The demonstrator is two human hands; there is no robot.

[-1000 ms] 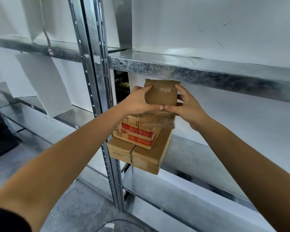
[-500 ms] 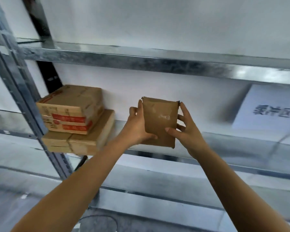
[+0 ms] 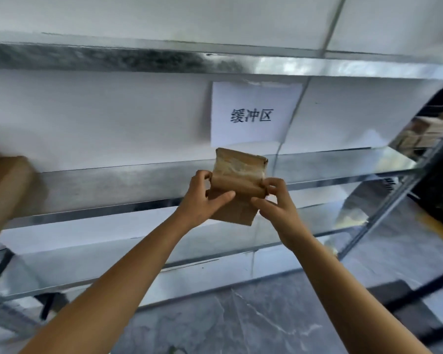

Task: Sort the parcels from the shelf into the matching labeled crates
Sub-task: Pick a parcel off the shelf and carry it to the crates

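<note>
Both hands, left hand (image 3: 202, 198) and right hand (image 3: 276, 203), grip flat brown taped parcel (image 3: 238, 175).

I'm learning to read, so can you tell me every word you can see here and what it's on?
"缓冲区": black print on the white paper sheet on the white wall above the metal shelf.
The small brown cardboard parcel, gripped by the left hand and right hand: no readable text.
The blurred brown cardboard box at the left edge: too blurred to read.
</note>
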